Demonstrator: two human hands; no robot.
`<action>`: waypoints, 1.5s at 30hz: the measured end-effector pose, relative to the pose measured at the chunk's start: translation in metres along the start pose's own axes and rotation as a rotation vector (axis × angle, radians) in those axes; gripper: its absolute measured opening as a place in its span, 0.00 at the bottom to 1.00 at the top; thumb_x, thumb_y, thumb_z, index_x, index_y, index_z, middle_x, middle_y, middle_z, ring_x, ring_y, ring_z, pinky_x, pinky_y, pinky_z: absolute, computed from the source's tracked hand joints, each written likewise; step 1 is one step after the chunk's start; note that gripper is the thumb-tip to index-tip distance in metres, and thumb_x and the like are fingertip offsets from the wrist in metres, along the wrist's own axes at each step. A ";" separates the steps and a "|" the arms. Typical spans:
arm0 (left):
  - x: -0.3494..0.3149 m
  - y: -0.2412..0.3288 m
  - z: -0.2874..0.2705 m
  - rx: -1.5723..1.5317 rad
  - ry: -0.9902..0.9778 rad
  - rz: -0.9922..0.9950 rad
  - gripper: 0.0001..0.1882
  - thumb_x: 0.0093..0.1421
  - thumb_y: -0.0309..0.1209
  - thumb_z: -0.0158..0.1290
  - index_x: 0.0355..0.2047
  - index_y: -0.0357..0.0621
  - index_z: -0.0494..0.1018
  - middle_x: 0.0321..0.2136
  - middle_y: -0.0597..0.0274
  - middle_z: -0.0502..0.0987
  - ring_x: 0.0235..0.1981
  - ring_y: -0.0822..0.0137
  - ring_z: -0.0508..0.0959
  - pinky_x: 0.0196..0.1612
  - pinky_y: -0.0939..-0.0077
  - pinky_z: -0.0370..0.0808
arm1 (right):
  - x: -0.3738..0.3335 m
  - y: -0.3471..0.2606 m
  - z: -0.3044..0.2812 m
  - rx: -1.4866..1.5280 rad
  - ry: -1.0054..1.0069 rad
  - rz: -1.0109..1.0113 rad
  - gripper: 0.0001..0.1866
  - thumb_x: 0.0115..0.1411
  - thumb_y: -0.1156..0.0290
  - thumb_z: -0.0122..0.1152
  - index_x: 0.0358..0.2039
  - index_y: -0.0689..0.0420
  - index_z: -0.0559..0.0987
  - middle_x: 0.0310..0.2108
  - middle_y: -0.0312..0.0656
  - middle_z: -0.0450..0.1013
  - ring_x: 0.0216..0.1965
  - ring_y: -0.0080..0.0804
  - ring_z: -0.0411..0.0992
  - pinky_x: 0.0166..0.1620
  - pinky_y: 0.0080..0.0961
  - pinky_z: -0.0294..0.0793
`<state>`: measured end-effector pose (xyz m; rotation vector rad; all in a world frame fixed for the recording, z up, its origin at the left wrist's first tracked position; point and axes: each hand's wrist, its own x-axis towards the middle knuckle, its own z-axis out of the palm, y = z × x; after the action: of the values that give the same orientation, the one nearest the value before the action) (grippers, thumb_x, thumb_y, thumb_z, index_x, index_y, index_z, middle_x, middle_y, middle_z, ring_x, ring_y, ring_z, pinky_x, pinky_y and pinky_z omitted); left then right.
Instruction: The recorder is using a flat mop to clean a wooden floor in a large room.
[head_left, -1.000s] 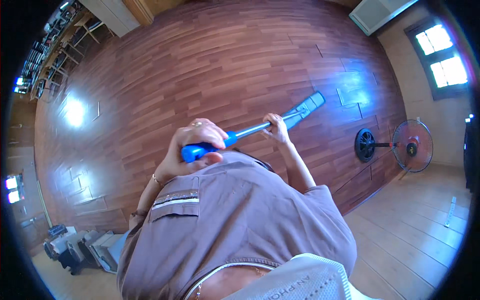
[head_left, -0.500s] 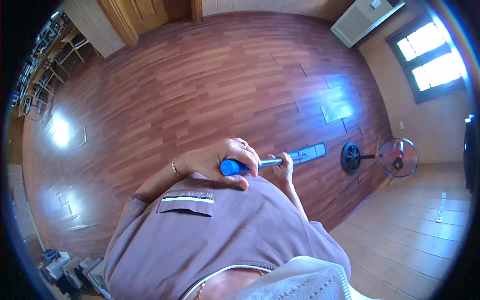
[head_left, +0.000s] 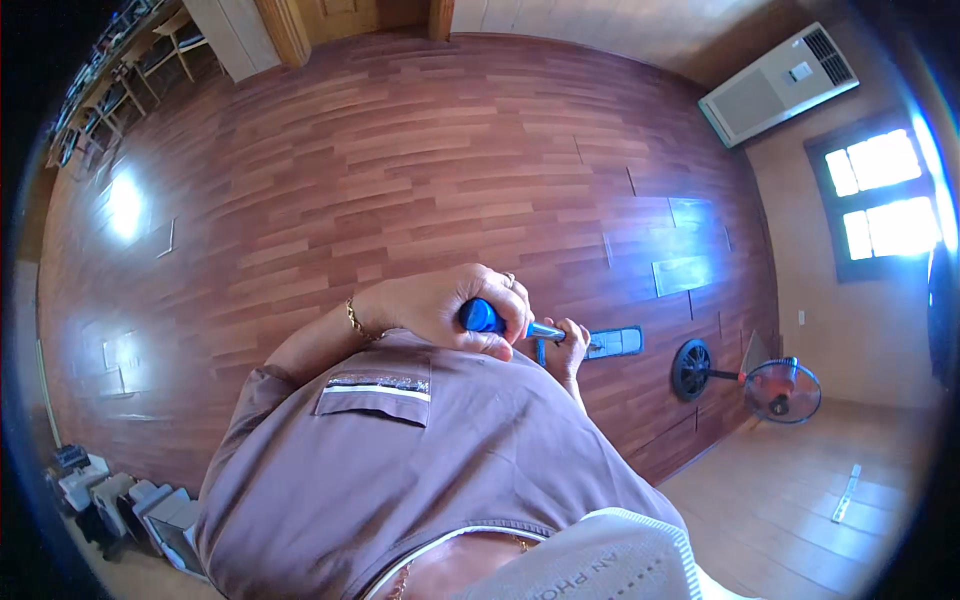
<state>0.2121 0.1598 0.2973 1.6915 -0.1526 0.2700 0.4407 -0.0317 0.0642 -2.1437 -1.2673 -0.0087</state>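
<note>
A flat mop with a metal pole (head_left: pixel 545 331) and a blue end grip (head_left: pixel 482 316) runs out in front of my body toward the right. My left hand (head_left: pixel 455 303), wearing a ring and a gold bracelet, is wrapped round the blue grip at the pole's upper end. Lower down, my right hand (head_left: pixel 567 350) is closed on the metal pole. The rectangular mop head (head_left: pixel 616 342), pale with a blue border, lies on the wood floor (head_left: pixel 400 180) beyond my right hand. That hand covers part of it.
A standing fan with a round black base (head_left: pixel 691 369) and a wire cage (head_left: pixel 783 390) stands to the right. A power strip (head_left: pixel 846 494) lies on paler boards nearby. At the far right is a white floor unit (head_left: pixel 778 85). Chairs (head_left: pixel 172 48) line the far left; boxy items (head_left: pixel 160 515) stand lower left.
The view has turned, so the fan and window sit lower in it. The mop head now shows nearer my right hand and is partly hidden behind it. Both hands keep their hold.
</note>
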 end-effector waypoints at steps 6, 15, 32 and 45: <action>0.007 0.021 -0.012 0.094 0.099 0.014 0.08 0.50 0.27 0.62 0.26 0.40 0.74 0.29 0.61 0.76 0.36 0.64 0.74 0.41 0.68 0.70 | 0.053 -0.003 0.010 0.042 -0.045 -0.117 0.15 0.52 0.62 0.66 0.18 0.53 0.70 0.20 0.38 0.69 0.28 0.40 0.70 0.47 0.36 0.61; -0.004 0.014 0.009 0.325 0.264 -0.023 0.10 0.49 0.27 0.64 0.29 0.42 0.73 0.35 0.59 0.77 0.45 0.57 0.76 0.48 0.60 0.69 | 0.131 0.013 0.069 0.308 -0.240 -0.230 0.16 0.49 0.62 0.68 0.18 0.55 0.71 0.22 0.39 0.71 0.31 0.41 0.70 0.40 0.38 0.64; -0.046 0.128 0.119 1.083 0.949 -0.029 0.16 0.46 0.40 0.65 0.16 0.45 0.71 0.20 0.64 0.76 0.26 0.63 0.78 0.40 0.60 0.73 | 0.119 -0.211 0.082 0.836 -0.862 -1.127 0.19 0.51 0.64 0.67 0.14 0.57 0.67 0.14 0.45 0.64 0.19 0.45 0.67 0.23 0.38 0.62; -0.031 0.137 0.182 1.365 1.159 -0.309 0.21 0.42 0.46 0.66 0.15 0.47 0.67 0.17 0.66 0.66 0.19 0.66 0.69 0.31 0.69 0.73 | -0.016 -0.307 0.124 1.082 -1.511 -1.559 0.15 0.50 0.62 0.67 0.17 0.57 0.74 0.18 0.46 0.69 0.25 0.47 0.70 0.29 0.40 0.67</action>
<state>0.1640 -0.0406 0.3981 2.4792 1.4282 1.2511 0.1525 0.1222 0.1200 0.3870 -2.4094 1.3745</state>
